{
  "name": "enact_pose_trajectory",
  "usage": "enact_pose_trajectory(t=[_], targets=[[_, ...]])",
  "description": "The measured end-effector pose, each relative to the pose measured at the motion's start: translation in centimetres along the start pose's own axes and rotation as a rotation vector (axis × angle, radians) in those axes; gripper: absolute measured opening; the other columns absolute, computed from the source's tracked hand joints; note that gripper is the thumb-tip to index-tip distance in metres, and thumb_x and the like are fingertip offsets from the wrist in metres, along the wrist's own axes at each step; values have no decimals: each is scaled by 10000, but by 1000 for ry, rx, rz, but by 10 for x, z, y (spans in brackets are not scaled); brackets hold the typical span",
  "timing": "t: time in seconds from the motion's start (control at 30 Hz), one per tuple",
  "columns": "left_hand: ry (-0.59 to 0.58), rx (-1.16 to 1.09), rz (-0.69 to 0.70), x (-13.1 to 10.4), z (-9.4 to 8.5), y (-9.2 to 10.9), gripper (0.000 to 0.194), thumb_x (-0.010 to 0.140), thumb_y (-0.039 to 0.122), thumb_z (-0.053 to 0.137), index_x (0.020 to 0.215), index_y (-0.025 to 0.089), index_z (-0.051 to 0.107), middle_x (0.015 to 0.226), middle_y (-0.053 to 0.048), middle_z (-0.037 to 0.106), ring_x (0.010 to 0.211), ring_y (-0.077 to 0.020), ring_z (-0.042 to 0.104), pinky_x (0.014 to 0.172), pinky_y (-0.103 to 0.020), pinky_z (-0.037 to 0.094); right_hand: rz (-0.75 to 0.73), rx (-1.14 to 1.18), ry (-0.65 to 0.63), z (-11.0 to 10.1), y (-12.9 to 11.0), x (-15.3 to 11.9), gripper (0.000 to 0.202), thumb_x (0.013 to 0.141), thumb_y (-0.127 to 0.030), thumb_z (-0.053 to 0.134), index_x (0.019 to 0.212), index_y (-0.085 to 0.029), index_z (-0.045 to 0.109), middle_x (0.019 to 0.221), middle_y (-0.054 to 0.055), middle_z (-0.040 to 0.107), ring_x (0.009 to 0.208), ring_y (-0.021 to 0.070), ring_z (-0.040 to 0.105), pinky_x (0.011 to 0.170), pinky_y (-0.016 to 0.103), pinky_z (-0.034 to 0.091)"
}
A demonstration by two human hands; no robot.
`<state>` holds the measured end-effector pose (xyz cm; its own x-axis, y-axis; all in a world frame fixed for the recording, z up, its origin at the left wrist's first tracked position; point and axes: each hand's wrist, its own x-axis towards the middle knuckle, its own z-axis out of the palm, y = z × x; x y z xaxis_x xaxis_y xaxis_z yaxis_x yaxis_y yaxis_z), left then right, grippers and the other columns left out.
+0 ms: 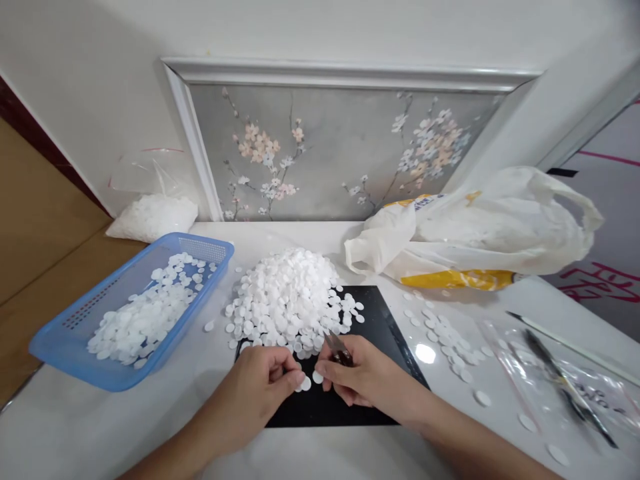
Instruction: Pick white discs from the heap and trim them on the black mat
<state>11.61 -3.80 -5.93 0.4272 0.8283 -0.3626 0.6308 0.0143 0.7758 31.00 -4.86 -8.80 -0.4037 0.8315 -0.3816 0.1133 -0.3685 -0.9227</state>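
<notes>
Low in the middle, my left hand (265,387) pinches small white discs (305,383) between thumb and fingers. Close to its right, my right hand (355,373) holds one white disc (318,377) at its fingertips, with a small dark cutting tool (340,350) tucked in the same hand, its blade pointing up and left. Both hands are over a black mat (345,408). Just beyond them rises a large pile of white discs (287,293), partly on the mat. The curled fingers hide part of the tool's handle.
A blue basket (125,273) with more discs stands at left, before a clear bag (157,217). A white and yellow plastic bag (480,233) lies at the back right. Loose discs (450,340), a clear pouch (575,387) and a black pen-like tool (550,360) are at right.
</notes>
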Motion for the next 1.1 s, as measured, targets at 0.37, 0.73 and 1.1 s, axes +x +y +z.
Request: enact_pose_trajectory(t=[0.37,0.73,1.1], targets=[[-76,-624,-92,2,-13,0,233,768,307,553,628,189,409,569,39,526,461,-64,292,454,-229,156,-50,156,-27,0,-3,0,125,773,-277,575,753,-190,488,659,-29,600,431,51,412,358,171,217],[58,-593,-60,0,-31,1,41,769,240,500,740,210,493,506,89,343,439,-79,202,421,-219,142,-523,-784,108,15,8,10,168,851,-88,569,924,-184,687,872,40,639,736,142,640,678,230,506],[61,443,-1,-11,-2,6,57,731,190,586,764,235,585,637,38,583,609,-157,518,545,-243,243,-511,-930,156,16,3,13,161,889,-96,533,804,-166,651,770,24,593,676,145,609,647,241,506]])
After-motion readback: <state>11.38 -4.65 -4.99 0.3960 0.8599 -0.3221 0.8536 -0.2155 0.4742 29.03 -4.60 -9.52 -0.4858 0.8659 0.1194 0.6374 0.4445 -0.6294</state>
